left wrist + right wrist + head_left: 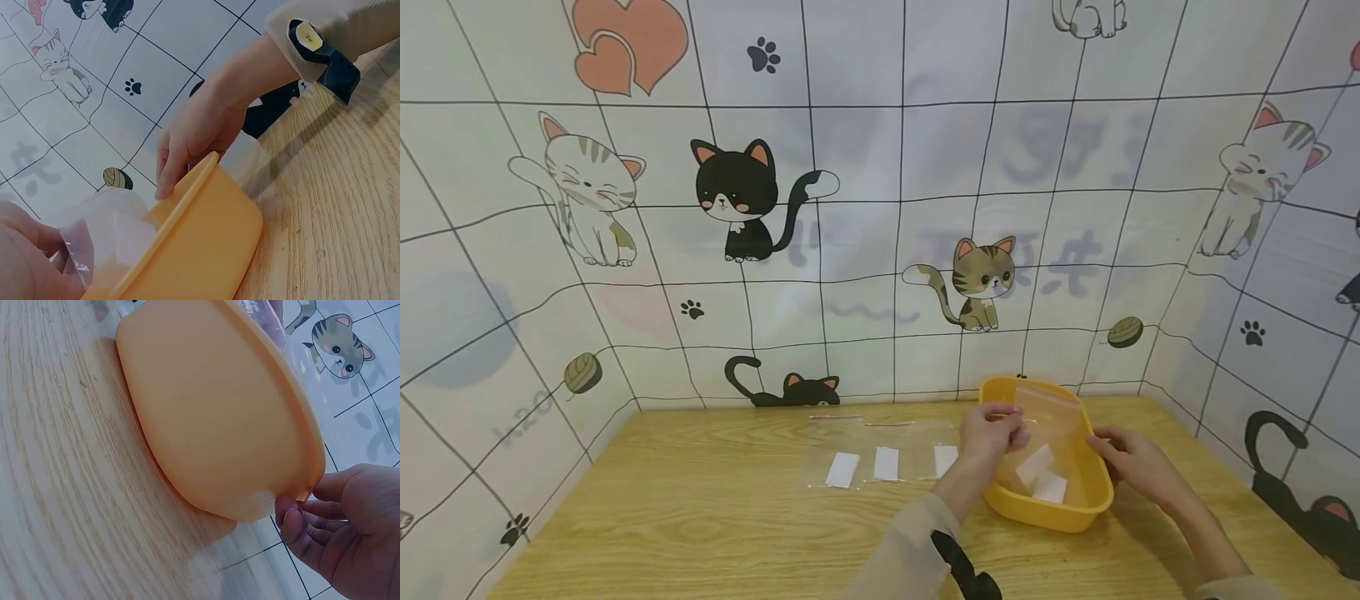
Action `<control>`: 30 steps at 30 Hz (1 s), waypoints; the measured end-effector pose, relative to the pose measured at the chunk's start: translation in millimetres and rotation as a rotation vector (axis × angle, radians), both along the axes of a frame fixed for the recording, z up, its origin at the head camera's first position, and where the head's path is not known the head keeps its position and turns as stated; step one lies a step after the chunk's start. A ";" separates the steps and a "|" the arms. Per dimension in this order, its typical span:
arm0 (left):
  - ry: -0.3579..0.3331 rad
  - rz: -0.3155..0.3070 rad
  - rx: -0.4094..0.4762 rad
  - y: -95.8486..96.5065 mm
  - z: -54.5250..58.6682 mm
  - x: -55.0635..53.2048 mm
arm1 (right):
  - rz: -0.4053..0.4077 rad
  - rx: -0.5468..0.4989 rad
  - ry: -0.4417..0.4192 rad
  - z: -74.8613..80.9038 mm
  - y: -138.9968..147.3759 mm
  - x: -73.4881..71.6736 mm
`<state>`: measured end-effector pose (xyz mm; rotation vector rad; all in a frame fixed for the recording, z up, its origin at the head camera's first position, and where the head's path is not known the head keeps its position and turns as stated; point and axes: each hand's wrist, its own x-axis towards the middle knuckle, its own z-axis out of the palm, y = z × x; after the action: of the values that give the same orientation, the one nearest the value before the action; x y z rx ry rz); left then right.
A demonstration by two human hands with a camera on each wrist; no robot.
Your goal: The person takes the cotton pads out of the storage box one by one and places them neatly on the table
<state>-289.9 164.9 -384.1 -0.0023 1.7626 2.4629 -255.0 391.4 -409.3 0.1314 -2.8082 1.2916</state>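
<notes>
A yellow plastic basin [1060,518] stands at the right of the table. Over its left side, my left hand [995,433] pinches a clear zip bag [103,231] by its edge; a pale piece shows through the plastic in the left wrist view. My right hand [1138,467] grips the basin's right rim, thumb on top and fingers curled beneath, as the right wrist view [350,531] shows from the side. Inside the basin lie a white rectangular piece [1049,487] and another pale piece [1035,465], partly overlapping.
Left of the basin, three clear zip bags lie in a row on the wooden table [700,517], each with a white rectangle: left [842,470], middle [886,463] and right [945,460]. A cat-patterned cloth wall [865,250] rises behind the table and at both sides.
</notes>
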 end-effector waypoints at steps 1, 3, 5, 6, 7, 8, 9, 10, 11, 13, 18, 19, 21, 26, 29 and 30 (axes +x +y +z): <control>0.003 -0.003 0.005 -0.9 0.6 0.5 | 0.004 -0.002 0.001 -0.2 0.1 0.1; 0.005 -0.007 0.018 -2.6 1.3 1.1 | 0.002 -0.006 0.002 -0.6 0.2 0.0; 0.008 -0.010 0.030 -5.2 2.3 2.0 | 0.007 -0.004 0.004 -1.0 0.6 -0.2; 0.007 -0.009 0.038 -6.6 2.7 2.3 | 0.008 -0.002 0.005 -0.9 0.7 -0.4; 0.008 -0.010 0.041 -8.2 3.2 2.9 | 0.009 -0.002 0.005 -0.9 0.8 -0.5; 0.005 -0.010 0.045 -9.7 3.8 3.2 | 0.008 0.000 0.004 -0.7 0.8 -0.5; 0.001 -0.010 0.047 -11.4 4.8 3.8 | 0.007 0.002 0.002 -0.6 0.8 -0.5; -0.008 -0.008 0.052 -12.9 5.6 4.1 | 0.004 0.004 0.000 -0.3 0.6 -0.4; -0.015 -0.009 0.058 -14.3 6.3 4.3 | 0.000 0.008 -0.003 -0.1 0.4 -0.2; -0.028 -0.008 0.067 -16.9 7.5 4.6 | -0.005 0.013 -0.007 0.3 0.1 -0.1; -0.037 -0.005 0.091 -23.0 7.6 3.3 | -0.004 0.016 -0.003 0.9 -0.1 0.2; -0.035 -0.003 0.095 -24.3 7.8 3.0 | -0.005 0.014 -0.003 0.8 -0.2 0.3; -0.033 0.004 0.105 -26.7 8.3 2.6 | -0.007 0.011 -0.001 0.9 -0.4 0.5; -0.032 0.007 0.114 -33.3 10.9 2.9 | -0.001 0.011 -0.002 -0.1 -0.4 1.0; -0.025 0.000 0.113 -38.1 12.3 3.4 | 0.006 0.006 -0.001 -0.7 -0.4 1.1; -0.020 -0.002 0.111 -39.8 12.5 3.5 | 0.007 0.004 -0.001 -0.8 -0.6 1.0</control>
<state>-286.4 125.1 -371.6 -0.0155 1.6154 2.5469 -254.0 390.9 -410.1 0.1404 -2.8141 1.2881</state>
